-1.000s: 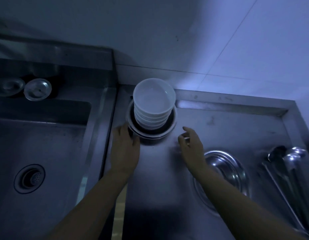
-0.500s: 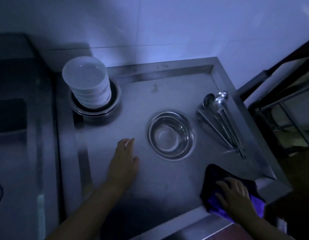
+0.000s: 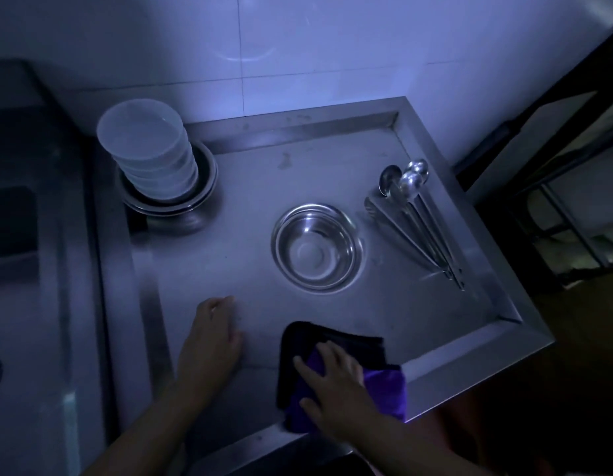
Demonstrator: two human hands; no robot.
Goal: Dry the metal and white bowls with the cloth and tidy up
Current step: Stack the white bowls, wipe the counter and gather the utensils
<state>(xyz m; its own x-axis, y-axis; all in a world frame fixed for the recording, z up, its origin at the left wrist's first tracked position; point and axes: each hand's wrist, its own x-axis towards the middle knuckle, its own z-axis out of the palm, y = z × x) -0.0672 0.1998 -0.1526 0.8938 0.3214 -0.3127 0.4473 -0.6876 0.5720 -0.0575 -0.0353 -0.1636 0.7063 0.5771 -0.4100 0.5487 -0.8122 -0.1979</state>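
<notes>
A stack of white bowls (image 3: 150, 156) stands inside nested metal bowls (image 3: 202, 197) at the back left of the steel drainboard (image 3: 250, 187). A single metal bowl (image 3: 317, 249) sits upright and empty in the middle. A dark purple cloth (image 3: 373, 383) lies at the front edge, and my right hand (image 3: 332, 383) presses flat on it with spread fingers. My left hand (image 3: 210, 338) rests on the bare steel to the cloth's left, fingers loosely bent, holding nothing.
Several metal spoons and ladles (image 3: 414, 214) lie along the right rim. A sink basin (image 3: 13, 221) is at the far left. White wall tiles run behind, and a dark frame (image 3: 552, 132) stands to the right past the counter edge.
My right hand has slid the cloth leftward along the front edge. My left hand stays on the steel, closer to the front.
</notes>
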